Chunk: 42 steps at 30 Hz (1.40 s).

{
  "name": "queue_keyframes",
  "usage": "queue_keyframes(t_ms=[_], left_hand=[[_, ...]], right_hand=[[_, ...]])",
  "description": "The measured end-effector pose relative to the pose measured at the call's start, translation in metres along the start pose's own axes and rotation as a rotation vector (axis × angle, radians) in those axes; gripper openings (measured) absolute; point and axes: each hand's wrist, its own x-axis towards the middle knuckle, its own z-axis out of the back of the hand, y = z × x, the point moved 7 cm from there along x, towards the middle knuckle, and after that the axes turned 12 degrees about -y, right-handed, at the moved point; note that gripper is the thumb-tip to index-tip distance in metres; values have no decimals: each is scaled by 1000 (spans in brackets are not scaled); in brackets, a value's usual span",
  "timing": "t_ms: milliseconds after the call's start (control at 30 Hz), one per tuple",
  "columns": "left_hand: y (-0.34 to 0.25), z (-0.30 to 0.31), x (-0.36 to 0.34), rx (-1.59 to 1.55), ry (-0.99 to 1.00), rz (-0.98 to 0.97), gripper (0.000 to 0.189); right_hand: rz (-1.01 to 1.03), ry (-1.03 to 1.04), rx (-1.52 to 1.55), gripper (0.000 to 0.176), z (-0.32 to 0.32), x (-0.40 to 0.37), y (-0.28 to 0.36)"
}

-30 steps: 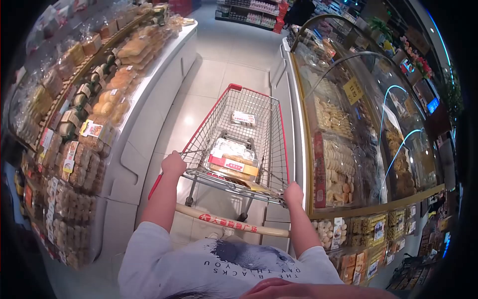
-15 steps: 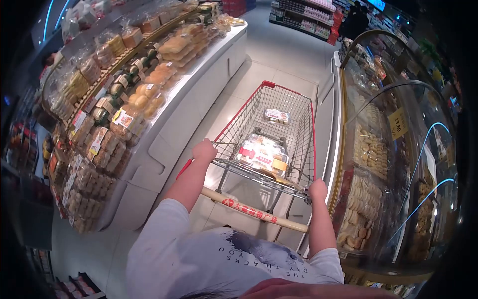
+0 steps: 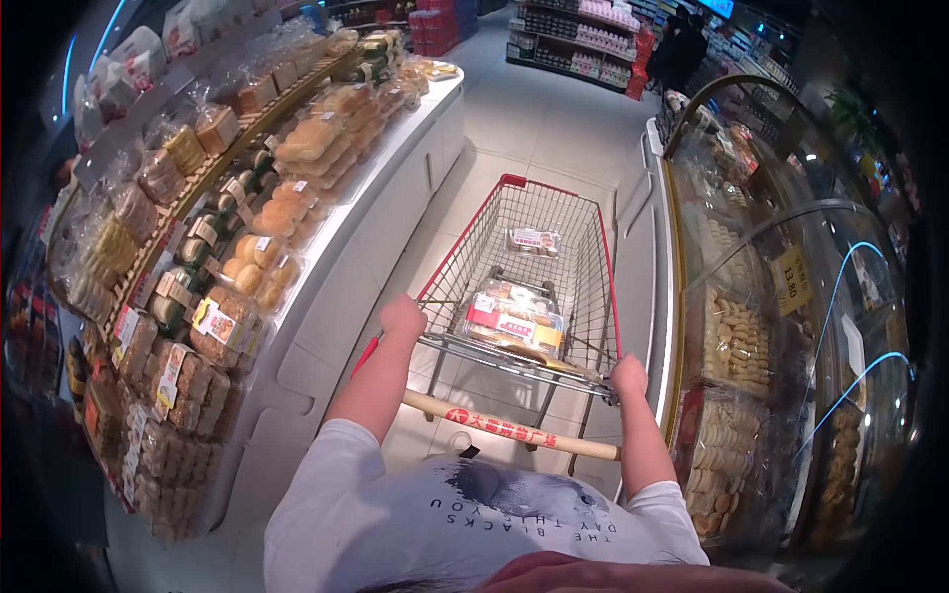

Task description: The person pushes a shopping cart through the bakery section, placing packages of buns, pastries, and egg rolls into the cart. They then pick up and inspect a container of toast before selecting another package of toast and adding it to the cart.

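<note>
A wire shopping cart (image 3: 605, 287) with a red rim stands in front of me. My left hand (image 3: 403, 316) is closed on the cart's left top edge, and my right hand (image 3: 629, 377) is closed on its right top edge. Between my forearms and close to my body runs the pale handle bar (image 3: 504, 426) with red lettering; neither hand is on it. Inside the cart, clear packs of baked food (image 3: 512, 318) with labels lie in the near part. A smaller labelled clear pack (image 3: 534, 240) sits farther forward.
On the left, a tiered bakery display (image 3: 326, 296) carries several packs of bread and buns. A curved case with pastries (image 3: 736, 336) and a yellow price sign (image 3: 791, 280) lines the right. The tiled aisle (image 3: 504, 128) leads to stocked shelves (image 3: 573, 44) and people (image 3: 677, 49) in dark clothes.
The cart and I have moved a little forward along the aisle; the left display has slid nearer and lower in view. Both hands keep their hold on the cart's edges.
</note>
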Motion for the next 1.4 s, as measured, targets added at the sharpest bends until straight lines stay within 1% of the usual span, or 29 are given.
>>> queue_keyframes(t_ms=[100, 200, 300, 400, 500, 600, 700, 800, 900, 967, 1300, 1400], left_hand=[[-7, -8, 44, -39, -25, 29, 29], [-22, -11, 79, -66, 53, 33, 30], [-33, -10, 114, -54, 30, 43, 29], [-47, -11, 147, -23, 49, -1, 29], [-58, -17, 182, -21, 1, 27, 29], [-74, -14, 217, -19, 12, 49, 29], [-92, -14, 252, -12, 2, 60, 33], [-109, -18, 288, -9, -23, 63, 42], [-124, -25, 324, -38, -6, 117, 43], [-129, -26, 351, -23, -12, 115, 43], [-177, -34, 462, 22, -17, 122, 48], [-193, -32, 501, 4, -25, 137, 45]], right_hand=[[1, -20, -20, 20, -4, 33, 24], [4, -33, -50, 20, -10, 66, 45], [32, -43, -60, 19, -8, 97, 70], [4, -20, -38, 21, -7, 127, 93], [10, -13, -20, 20, -13, 167, 113], [48, 13, -10, 20, -16, 213, 137], [71, 32, 14, 19, -22, 259, 157], [94, 48, 59, 21, -30, 303, 177], [114, 48, 72, 21, -29, 343, 202], [127, 60, 69, 20, -26, 363, 226], [160, 41, 47, 20, -41, 477, 288], [173, 22, 34, 18, -44, 511, 309]])
